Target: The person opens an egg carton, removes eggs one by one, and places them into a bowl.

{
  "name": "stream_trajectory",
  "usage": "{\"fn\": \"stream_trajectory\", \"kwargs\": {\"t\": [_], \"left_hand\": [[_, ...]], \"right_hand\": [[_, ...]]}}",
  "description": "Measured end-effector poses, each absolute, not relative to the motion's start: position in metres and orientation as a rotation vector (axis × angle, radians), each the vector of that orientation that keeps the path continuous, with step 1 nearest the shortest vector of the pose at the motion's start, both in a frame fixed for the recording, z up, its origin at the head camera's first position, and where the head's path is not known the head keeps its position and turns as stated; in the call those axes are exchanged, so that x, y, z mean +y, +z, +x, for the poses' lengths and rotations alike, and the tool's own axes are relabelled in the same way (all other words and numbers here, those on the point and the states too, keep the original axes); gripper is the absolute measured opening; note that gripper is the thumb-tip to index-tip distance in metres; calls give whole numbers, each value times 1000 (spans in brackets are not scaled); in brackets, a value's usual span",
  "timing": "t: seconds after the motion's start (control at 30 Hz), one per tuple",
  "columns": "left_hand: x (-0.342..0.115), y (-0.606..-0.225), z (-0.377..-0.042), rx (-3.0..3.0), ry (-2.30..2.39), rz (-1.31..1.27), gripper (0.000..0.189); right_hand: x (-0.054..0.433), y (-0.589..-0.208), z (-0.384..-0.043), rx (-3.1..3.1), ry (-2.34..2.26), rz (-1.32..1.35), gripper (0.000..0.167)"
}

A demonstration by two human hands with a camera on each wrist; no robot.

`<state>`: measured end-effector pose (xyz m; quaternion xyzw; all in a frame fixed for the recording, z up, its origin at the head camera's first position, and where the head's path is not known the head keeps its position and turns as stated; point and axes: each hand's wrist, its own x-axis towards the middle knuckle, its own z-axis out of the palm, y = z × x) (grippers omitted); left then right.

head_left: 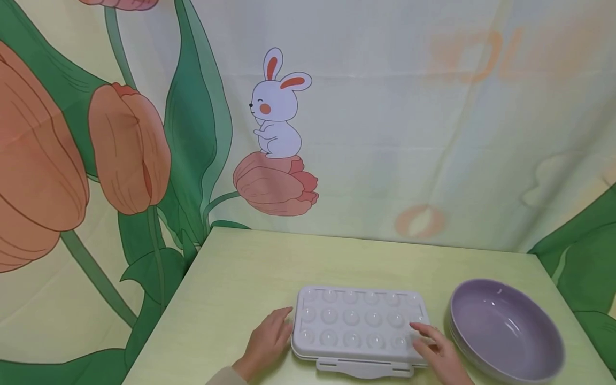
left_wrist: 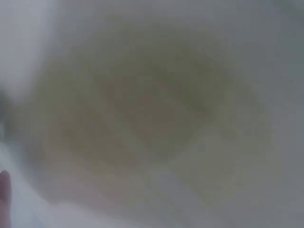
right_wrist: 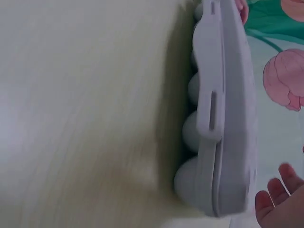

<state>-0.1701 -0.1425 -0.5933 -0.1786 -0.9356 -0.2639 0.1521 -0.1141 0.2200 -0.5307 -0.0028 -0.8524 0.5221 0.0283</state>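
**Two bare hands at opposite ends of a closed egg box**

A pale grey plastic egg box [head_left: 363,307] lay flat near the front of a light yellow-green tabletop [head_left: 240,267], its lid down, so whatever was inside was hidden. Rows of clear-looking domes covered the lid; at the right end, fingers blocked part of the pattern. A latch [head_left: 364,369] ran along the side nearest the person.

The left hand [head_left: 269,337] was at the box's left end, fingers extended and close together; whether they touched the edge was hard to judge. A beige sleeve [head_left: 223,377] was cut off by the frame. The right hand [head_left: 439,350] overlapped the right end of the lid, fingers loosely bent, with a moderate gap between thumb and forefinger and nothing held; contact with the lid could not be confirmed.

Just right of that hand, a purple bowl [head_left: 505,342] reached almost to the bottom edge of the head view. Behind hung a cloth backdrop [head_left: 366,133] printed with tulips and a white rabbit.

The left wrist view was mostly murky blur, with a sliver of fingertip [left_wrist: 4,190]. The right wrist view showed rounded egg cups [right_wrist: 187,175] under the box, partly shadowed.
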Motion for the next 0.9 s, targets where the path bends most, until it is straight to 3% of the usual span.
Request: {"fn": "stream_trajectory", "kwargs": {"t": [0.17, 0.4, 0.63, 0.9], "left_hand": [[-150, -599, -164, -2631, -598, -649, 50], [-161, -608, -158, -2659, -470, -811, 62], [-161, -612, -156, -2676, -427, -847, 71], [-158, -610, -154, -2720, -463, -831, 73]], "right_hand": [[234, -546, -116, -2620, 1242, 255, 62], [248, -568, -114, -2751, 1131, 248, 91], [257, -582, -111, -2872, 1140, 153, 101], [257, -585, -110, -2972, 1172, 50, 101]]}}
